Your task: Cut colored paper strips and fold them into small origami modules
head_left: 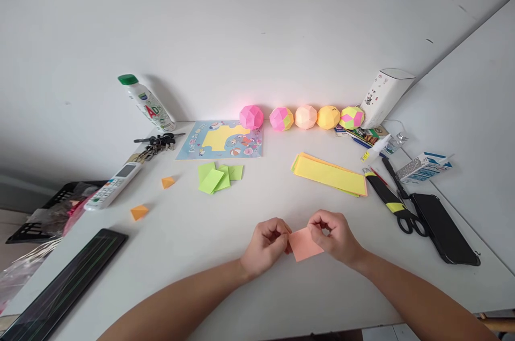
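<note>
A small square of salmon-pink paper (pixel 306 245) is held between my two hands, just above the white table. My left hand (pixel 269 244) pinches its left edge between thumb and fingers. At the opposite upper corner, my right hand (pixel 336 236) closes thumb and fingertips on the same paper. Beyond my hands lies a loose pile of light green paper pieces (pixel 213 179). To the right of that is a stack of long yellow and orange paper strips (pixel 330 173). Two small folded orange paper pieces, one (pixel 168 182) behind the other (pixel 139 212), rest at the left.
Several faceted paper balls (pixel 306 117) line the wall. Scissors (pixel 408 220), a utility knife (pixel 380 190) and a black phone (pixel 444 228) lie right. A bottle (pixel 151 105), white remote (pixel 113 186) and dark tablet-like slab (pixel 70 287) are left. A blue printed card (pixel 193 140) lies behind.
</note>
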A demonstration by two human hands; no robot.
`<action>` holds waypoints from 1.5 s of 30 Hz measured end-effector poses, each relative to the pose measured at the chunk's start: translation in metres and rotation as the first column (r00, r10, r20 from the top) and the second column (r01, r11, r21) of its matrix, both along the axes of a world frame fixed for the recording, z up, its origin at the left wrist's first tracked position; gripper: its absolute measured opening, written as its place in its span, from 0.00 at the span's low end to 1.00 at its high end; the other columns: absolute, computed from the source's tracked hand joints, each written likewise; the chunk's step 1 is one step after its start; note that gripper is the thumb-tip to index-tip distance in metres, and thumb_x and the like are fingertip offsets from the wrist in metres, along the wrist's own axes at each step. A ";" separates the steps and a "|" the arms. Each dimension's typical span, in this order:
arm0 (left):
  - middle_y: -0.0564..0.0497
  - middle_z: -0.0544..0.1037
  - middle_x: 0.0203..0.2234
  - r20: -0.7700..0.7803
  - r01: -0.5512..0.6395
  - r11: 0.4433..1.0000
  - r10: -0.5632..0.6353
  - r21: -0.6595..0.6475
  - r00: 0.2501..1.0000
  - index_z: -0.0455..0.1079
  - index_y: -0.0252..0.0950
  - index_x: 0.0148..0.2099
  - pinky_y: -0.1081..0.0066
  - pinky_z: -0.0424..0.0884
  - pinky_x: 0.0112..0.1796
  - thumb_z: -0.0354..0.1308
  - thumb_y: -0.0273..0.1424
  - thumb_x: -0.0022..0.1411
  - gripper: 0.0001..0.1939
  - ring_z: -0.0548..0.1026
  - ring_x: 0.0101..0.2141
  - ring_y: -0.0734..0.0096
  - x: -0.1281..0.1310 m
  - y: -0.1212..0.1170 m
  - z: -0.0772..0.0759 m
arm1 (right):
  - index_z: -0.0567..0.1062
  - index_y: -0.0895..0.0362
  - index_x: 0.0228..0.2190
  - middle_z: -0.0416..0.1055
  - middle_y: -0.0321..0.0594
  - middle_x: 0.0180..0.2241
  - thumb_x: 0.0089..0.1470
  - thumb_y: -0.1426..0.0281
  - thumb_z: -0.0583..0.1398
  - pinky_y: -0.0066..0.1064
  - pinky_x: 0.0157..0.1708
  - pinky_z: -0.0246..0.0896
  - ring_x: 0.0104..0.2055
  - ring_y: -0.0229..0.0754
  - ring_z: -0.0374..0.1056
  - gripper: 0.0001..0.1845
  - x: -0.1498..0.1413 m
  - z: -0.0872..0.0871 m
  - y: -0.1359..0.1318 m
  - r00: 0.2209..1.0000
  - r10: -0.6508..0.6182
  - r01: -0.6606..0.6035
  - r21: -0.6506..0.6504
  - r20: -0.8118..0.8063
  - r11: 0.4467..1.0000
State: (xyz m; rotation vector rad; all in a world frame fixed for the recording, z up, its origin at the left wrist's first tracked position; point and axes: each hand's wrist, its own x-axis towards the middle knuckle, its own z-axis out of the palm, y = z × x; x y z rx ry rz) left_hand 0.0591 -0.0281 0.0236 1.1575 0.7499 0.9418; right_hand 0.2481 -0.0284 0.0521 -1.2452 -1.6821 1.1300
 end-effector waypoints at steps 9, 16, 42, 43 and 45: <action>0.50 0.73 0.29 -0.042 0.172 0.972 -0.181 -0.160 0.983 0.65 0.34 0.37 0.71 0.65 0.30 0.60 0.40 0.53 0.16 0.71 0.29 0.71 0.000 0.002 0.002 | 0.66 0.58 0.22 0.59 0.32 0.19 0.52 0.69 0.56 0.25 0.22 0.52 0.22 0.33 0.55 0.09 -0.001 -0.001 0.002 0.999 -0.035 0.034 -0.030 -0.023 0.999; 0.53 0.70 0.19 -0.174 0.080 0.988 -0.103 -0.135 0.979 0.64 0.33 0.30 0.73 0.62 0.24 0.56 0.42 0.57 0.15 0.66 0.21 0.76 0.001 0.001 -0.003 | 0.68 0.58 0.32 0.68 0.37 0.29 0.52 0.67 0.58 0.26 0.26 0.61 0.29 0.36 0.64 0.07 -0.003 -0.005 -0.002 0.988 0.092 -0.119 -0.223 -0.126 0.968; 0.58 0.62 0.15 -0.241 0.070 0.981 -0.114 -0.183 0.964 0.60 0.35 0.26 0.76 0.56 0.18 0.56 0.39 0.53 0.14 0.59 0.15 0.81 0.004 0.002 0.007 | 0.68 0.59 0.21 0.62 0.31 0.17 0.43 0.75 0.57 0.25 0.19 0.61 0.19 0.33 0.60 0.02 0.003 0.004 0.007 0.994 0.107 -0.112 -0.328 -0.031 0.938; 0.58 0.63 0.15 -0.232 0.050 0.979 -0.096 -0.197 0.968 0.60 0.35 0.27 0.76 0.57 0.18 0.57 0.38 0.52 0.13 0.60 0.15 0.81 0.003 0.003 0.006 | 0.67 0.58 0.21 0.62 0.30 0.16 0.43 0.75 0.57 0.24 0.18 0.61 0.19 0.33 0.60 0.03 0.005 0.005 0.009 0.995 0.098 -0.102 -0.333 -0.030 0.937; 0.59 0.64 0.14 -0.213 0.025 0.977 -0.071 -0.214 0.975 0.61 0.34 0.27 0.76 0.59 0.18 0.58 0.37 0.52 0.12 0.61 0.15 0.81 0.002 0.004 0.004 | 0.66 0.58 0.20 0.62 0.30 0.16 0.43 0.74 0.57 0.24 0.18 0.60 0.18 0.33 0.61 0.04 0.009 0.006 0.012 0.996 0.075 -0.084 -0.338 -0.039 0.937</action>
